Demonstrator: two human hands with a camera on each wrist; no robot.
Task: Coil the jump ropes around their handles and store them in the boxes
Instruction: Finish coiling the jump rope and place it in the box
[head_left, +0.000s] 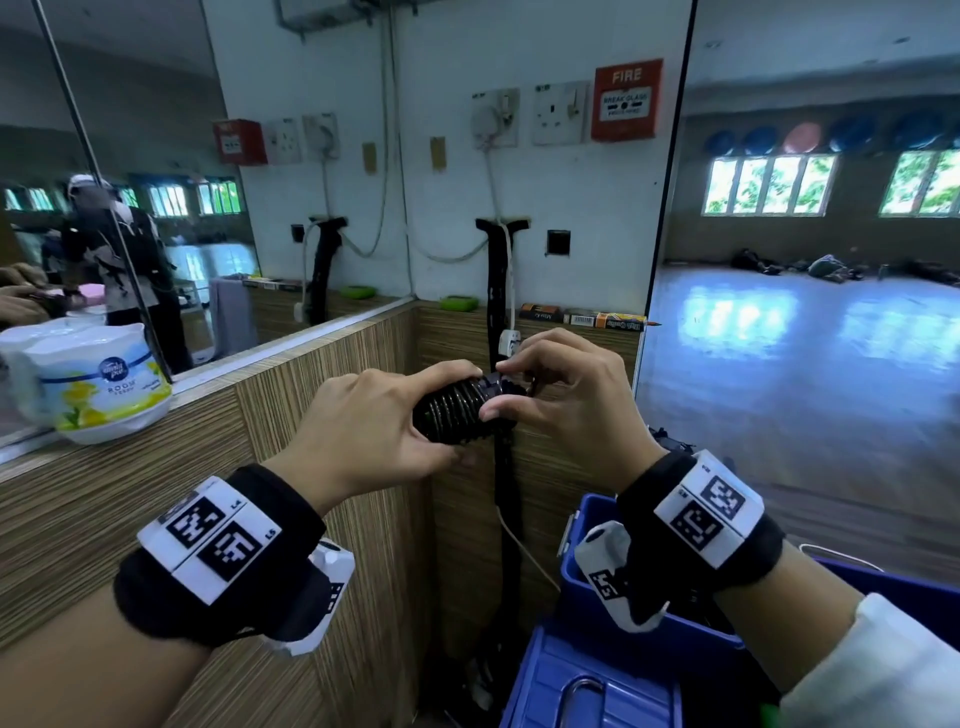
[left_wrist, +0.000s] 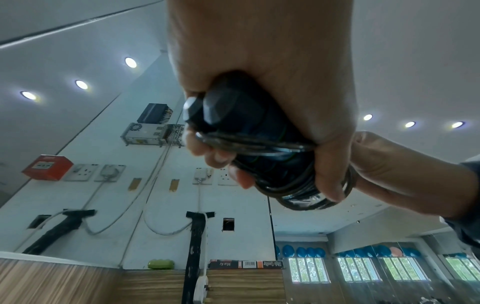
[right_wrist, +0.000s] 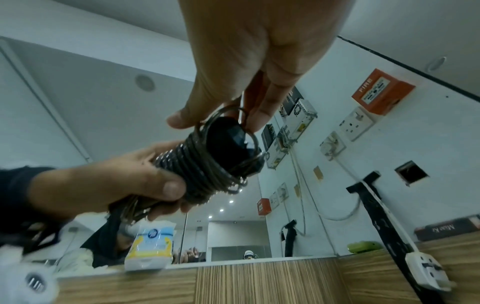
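Observation:
A black jump rope (head_left: 457, 410) is wound in tight turns around its two black handles (left_wrist: 228, 111), held chest-high in front of a wood-panelled wall. My left hand (head_left: 379, 421) grips the coiled bundle (right_wrist: 202, 170) from the left, fingers over the top and thumb beneath. My right hand (head_left: 556, 384) pinches the last loose loops of rope (right_wrist: 233, 117) at the bundle's right end between thumb and fingers. A blue plastic box (head_left: 649, 623) stands open below my right wrist.
A blue lid with a metal handle (head_left: 587, 691) lies in front of the box. On the wooden ledge (head_left: 156, 431) at the left stands a room-freshener tub (head_left: 98, 384) against a mirror. A black strap and white power adapter (head_left: 506, 343) hang down the wall behind the bundle.

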